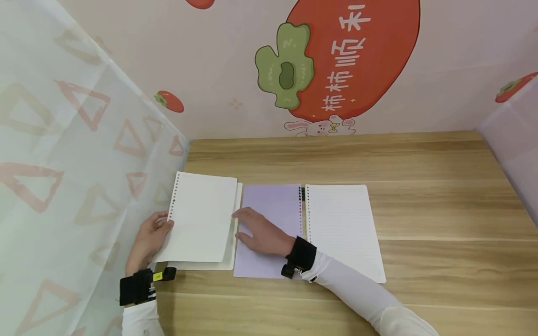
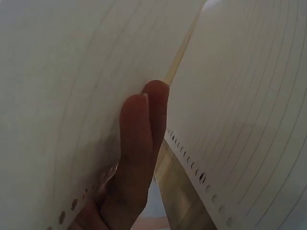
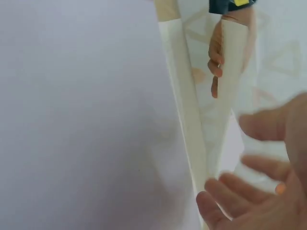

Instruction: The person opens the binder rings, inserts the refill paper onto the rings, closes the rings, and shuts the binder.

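The left hand [image 1: 148, 239] pinched the sheet [image 1: 203, 214], left of the purple cover [image 1: 273, 200], perhaps to hold it off the page [image 1: 230, 257] beneath; the right hand [image 1: 266, 235], fingers apart, holding nothing, was above the cover.

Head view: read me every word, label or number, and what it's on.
"柿柿顺": white, on the large red persimmon print; a fourth character is cut off.
Yellow rectangular label on the left black wristband: too small to read.
White ruled punched sheet, lilac punched sheet: no readable text.
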A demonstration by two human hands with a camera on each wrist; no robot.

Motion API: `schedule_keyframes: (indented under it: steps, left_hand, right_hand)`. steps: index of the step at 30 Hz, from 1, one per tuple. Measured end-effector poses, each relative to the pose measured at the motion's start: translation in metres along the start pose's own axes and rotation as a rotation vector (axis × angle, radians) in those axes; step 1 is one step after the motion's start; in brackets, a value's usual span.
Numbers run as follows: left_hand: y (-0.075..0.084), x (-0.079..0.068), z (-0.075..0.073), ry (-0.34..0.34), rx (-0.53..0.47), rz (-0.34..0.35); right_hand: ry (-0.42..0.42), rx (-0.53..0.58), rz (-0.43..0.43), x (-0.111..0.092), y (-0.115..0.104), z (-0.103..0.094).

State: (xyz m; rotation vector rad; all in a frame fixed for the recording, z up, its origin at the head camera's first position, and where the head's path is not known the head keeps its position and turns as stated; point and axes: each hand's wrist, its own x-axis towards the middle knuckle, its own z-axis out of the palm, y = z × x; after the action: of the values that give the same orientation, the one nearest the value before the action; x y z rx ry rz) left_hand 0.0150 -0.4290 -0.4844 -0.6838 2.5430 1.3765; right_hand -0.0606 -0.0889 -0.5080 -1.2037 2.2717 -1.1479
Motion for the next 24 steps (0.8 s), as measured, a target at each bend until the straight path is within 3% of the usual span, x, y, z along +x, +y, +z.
schedule_keyframes:
  steps: [4,8,12,17,24]
  left_hand:
    - [0.009,-0.003,0.013,0.007,-0.049,0.013]
    - [0.021,-0.004,0.035,0.036,-0.084,0.047]
    - [0.033,-0.006,0.059,0.077,-0.125,0.053]
    - [0.043,-0.007,0.083,0.086,-0.174,0.037]
    - [0.056,-0.009,0.108,0.012,-0.24,0.066]
  right_hand:
    - [0.102,0.275,0.17,0.0,0.006,-0.006]
    - [0.166,0.581,0.332,-0.001,0.012,-0.014]
    - [0.205,0.783,0.417,-0.005,0.019,-0.027]
    - [0.211,0.861,0.434,-0.016,0.029,-0.042]
    - [0.248,0.86,0.401,-0.036,0.044,-0.06]
